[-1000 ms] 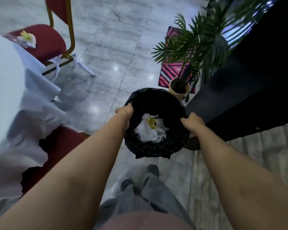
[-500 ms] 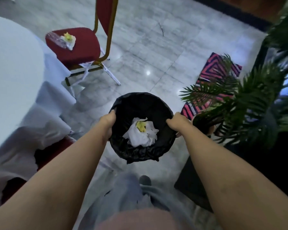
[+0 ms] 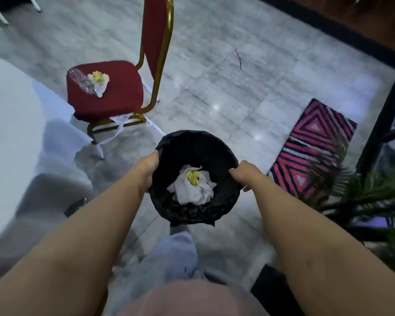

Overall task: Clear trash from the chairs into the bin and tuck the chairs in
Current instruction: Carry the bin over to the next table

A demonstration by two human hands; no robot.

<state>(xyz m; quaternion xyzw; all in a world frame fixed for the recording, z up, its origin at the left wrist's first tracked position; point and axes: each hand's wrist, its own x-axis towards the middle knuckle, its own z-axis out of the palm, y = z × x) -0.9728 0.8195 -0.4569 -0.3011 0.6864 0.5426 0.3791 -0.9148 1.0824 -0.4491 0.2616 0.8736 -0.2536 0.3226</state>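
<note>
I carry a round bin lined with a black bag (image 3: 192, 142) in front of me. My left hand (image 3: 147, 166) grips its left rim and my right hand (image 3: 244, 173) grips its right rim. Crumpled white tissue with a yellow scrap (image 3: 193, 185) lies inside the bin. Ahead to the left stands a red chair with a gold frame (image 3: 121, 92), pulled out from the table. On its seat lie a white tissue with a yellow scrap (image 3: 98, 79) and a clear crumpled plastic wrapper (image 3: 80, 79).
A table under a white cloth (image 3: 12, 115) fills the left side. A pink and black striped mat (image 3: 315, 144) lies on the marble floor at right. A potted palm (image 3: 363, 197) and a dark glass panel (image 3: 383, 115) stand at the right edge.
I have turned left and walked with the bin toward the red chair, which now sits closer and more central. The palm has slid to the right edge. Both hands keep their grip.
</note>
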